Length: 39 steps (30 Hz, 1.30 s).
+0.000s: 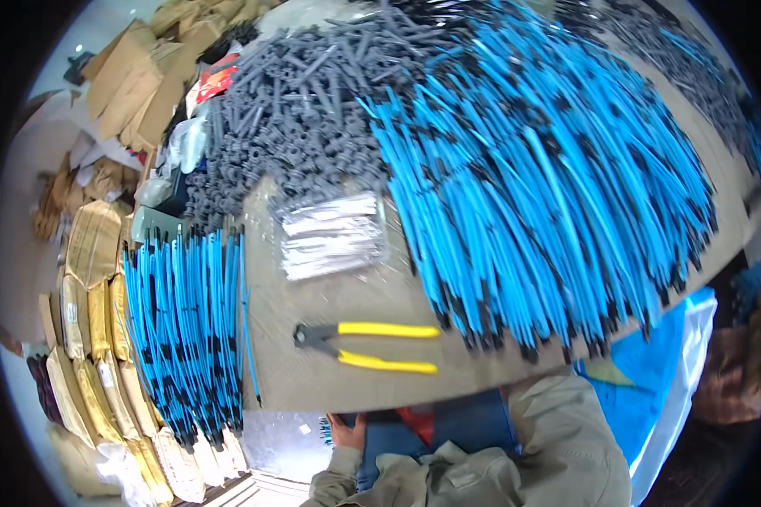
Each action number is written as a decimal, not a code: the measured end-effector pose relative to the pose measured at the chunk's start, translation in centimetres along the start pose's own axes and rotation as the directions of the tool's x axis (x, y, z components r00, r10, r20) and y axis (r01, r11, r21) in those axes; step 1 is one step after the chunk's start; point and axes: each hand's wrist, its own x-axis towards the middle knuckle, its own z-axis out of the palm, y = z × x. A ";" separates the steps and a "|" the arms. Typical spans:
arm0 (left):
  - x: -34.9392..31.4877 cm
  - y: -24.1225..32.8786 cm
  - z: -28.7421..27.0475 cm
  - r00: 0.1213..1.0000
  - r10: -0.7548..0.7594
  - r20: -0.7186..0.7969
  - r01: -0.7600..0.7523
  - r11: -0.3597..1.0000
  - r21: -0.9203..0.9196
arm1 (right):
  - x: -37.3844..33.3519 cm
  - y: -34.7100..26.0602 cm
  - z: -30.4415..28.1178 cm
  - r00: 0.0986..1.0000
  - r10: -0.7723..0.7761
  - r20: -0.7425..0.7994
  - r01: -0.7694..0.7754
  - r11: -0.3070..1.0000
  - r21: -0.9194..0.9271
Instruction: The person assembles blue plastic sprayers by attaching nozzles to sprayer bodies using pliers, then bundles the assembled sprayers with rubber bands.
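Observation:
My left hand (348,433) is low beside my left thigh, just below the table's front edge. Its thumb and a finger stand apart with nothing seen between them; the other fingers are partly hidden. My right sleeve (558,414) reaches up to the table edge, and the hand beyond it is hidden. Cutting pliers with yellow handles (387,329) lie on the brown table top (313,389), their dark jaws to the left. Behind them is a clear plastic bag of white strips (334,237). A large heap of blue tubes with black ends (550,194) covers the right side.
A smaller row of blue tubes (186,329) hangs over the table's left edge. Grey plastic parts (304,110) are piled at the back. Yellow and brown packages (101,338) are stacked on the left, with cardboard (139,84) behind. Blue sheeting (651,363) hangs at right.

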 end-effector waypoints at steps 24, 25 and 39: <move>1.0 0.8 0.2 0.982 -0.162 0.099 0.170 0.982 -0.081 | -0.8 -3.6 4.4 0.939 0.320 0.128 -0.332 0.939 0.086; 0.9 0.9 -0.4 0.983 -0.149 0.106 0.159 0.984 -0.083 | -1.4 -4.3 3.7 0.932 0.340 0.125 -0.351 0.933 0.076; 1.3 1.0 -0.1 0.981 -0.173 0.083 0.184 0.970 -0.161 | -9.9 -11.3 -10.0 0.816 0.577 0.048 -0.571 0.816 -0.092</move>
